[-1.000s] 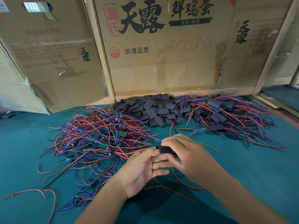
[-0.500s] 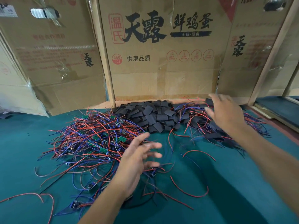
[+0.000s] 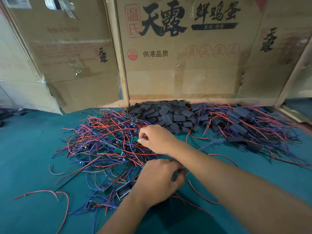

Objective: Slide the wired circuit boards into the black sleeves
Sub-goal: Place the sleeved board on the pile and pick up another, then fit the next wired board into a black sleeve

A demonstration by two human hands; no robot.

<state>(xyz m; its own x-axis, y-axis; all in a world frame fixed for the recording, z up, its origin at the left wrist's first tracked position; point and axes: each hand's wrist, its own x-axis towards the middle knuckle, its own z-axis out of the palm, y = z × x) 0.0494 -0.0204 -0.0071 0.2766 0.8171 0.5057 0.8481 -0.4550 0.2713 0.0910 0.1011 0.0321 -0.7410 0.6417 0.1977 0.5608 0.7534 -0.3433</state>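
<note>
Right hand (image 3: 157,139) fingers pinch a small green circuit board (image 3: 136,139) atop the red-and-blue wire tangle (image 3: 108,142). Left hand (image 3: 158,181) fingers curl around a black sleeve (image 3: 174,176). Loose sleeves pile (image 3: 168,114) behind on green bench (image 3: 28,159).

The left hand (image 3: 157,181) hides whatever its curled fingers hold; both forearms are cut off.
</note>
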